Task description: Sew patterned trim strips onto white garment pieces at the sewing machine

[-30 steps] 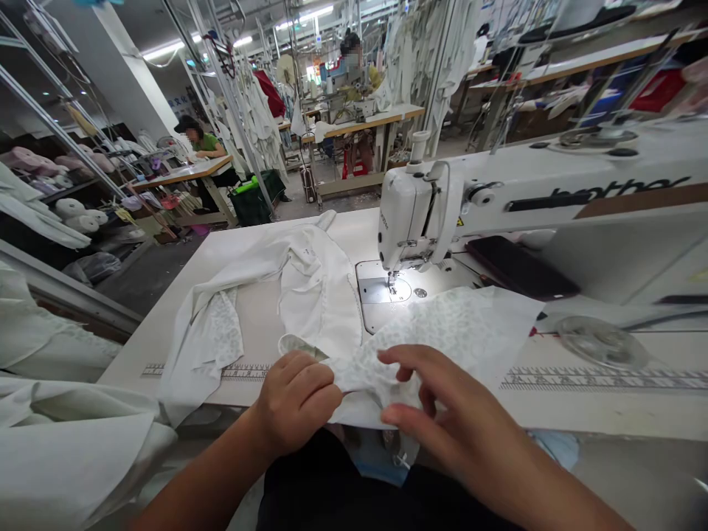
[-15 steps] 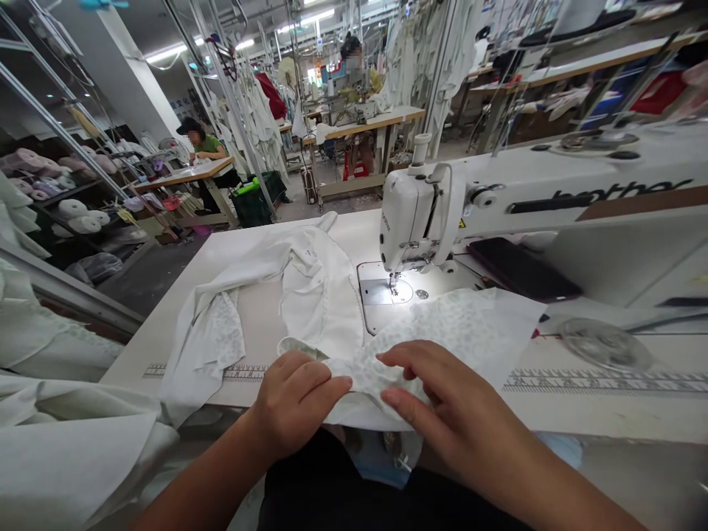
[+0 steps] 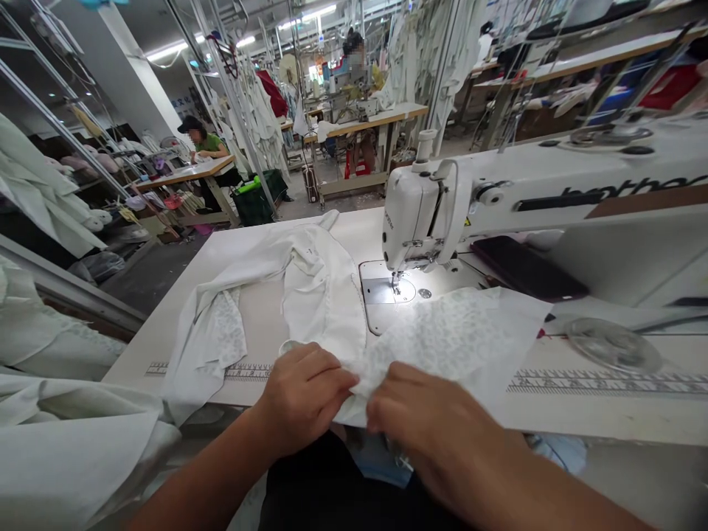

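A white garment piece with a pale leaf-like print [image 3: 442,332] lies on the sewing table, its near edge at the table's front. My left hand [image 3: 307,398] is closed on the fabric, thumb and fingers pinching it near the front edge. Close beside it, my right hand [image 3: 425,413] is curled over the same fabric, fingers bent down and closed on its edge; the fingertips are partly hidden. Plain white fabric [image 3: 326,295] spreads in folds to the left. Beyond my hands stands the sewing machine head [image 3: 417,214], its needle area lit above the metal plate [image 3: 379,290].
A dark phone-like object [image 3: 525,265] lies under the machine arm. A clear round disc [image 3: 611,344] sits at the right. Ruler markings [image 3: 602,382] run along the table front. More white cloth [image 3: 71,450] is piled at left. Other people work at tables behind.
My right hand has moved down and closed on the fabric; its thumb and fingers were apart before. The left hand has shifted slightly right, still holding the fabric.
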`<state>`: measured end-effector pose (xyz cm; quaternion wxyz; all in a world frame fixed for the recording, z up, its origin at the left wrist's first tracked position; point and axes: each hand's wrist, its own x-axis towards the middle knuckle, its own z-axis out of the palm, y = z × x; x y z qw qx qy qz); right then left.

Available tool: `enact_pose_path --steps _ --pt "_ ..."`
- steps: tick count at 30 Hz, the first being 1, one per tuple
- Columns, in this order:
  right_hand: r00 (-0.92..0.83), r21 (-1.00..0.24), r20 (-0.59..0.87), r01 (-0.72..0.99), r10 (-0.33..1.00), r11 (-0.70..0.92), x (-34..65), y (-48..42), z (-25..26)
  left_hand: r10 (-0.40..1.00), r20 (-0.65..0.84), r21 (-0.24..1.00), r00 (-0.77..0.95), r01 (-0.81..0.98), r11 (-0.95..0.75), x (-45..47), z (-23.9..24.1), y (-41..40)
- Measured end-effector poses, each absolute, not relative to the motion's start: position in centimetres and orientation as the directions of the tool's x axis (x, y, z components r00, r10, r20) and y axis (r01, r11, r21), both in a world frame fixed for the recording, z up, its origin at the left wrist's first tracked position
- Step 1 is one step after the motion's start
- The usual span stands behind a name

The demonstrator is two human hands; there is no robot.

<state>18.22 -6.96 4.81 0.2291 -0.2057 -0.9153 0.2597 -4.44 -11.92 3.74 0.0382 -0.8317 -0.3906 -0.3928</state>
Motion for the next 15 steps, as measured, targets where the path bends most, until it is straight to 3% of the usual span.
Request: enact_pose_path --steps 2,3,5,9,13,15 --pt "-0.667 -0.406 0.31 0.552 0.678 0.728 20.7 -5.6 3.9 0.623 0.718 0.249 0.31 0.723 -0.645 -5.6 4.6 -12.0" --pt "-0.562 -0.344 0.269 0.703 0.782 0.623 22.1 -5.1 3.5 0.646 0.716 0.277 0.263 0.742 -0.61 -6.2 4.9 -12.0" --pt "-0.5 -0.344 0.242 0.757 0.832 0.555 24.5 -4.9 2.9 0.719 0.665 0.358 0.205 0.757 -0.547 -7.0 5.2 -11.8" --pt "-0.665 -0.478 0.164 0.593 0.729 0.648 24.7 -6.9 3.2 0.829 0.526 0.518 0.188 0.702 -0.488 -6.0 5.2 -11.2" --pt "-0.555 -0.621 0.353 0.463 0.753 0.632 19.9 -7.8 4.0 0.904 0.369 0.657 0.215 0.628 -0.417 -4.6 6.2 -11.5" --pt "-0.562 -0.708 0.358 0.358 0.746 0.609 17.6 -7.0 4.3 0.899 0.315 0.694 0.305 0.573 -0.437 -4.7 7.0 -12.0"
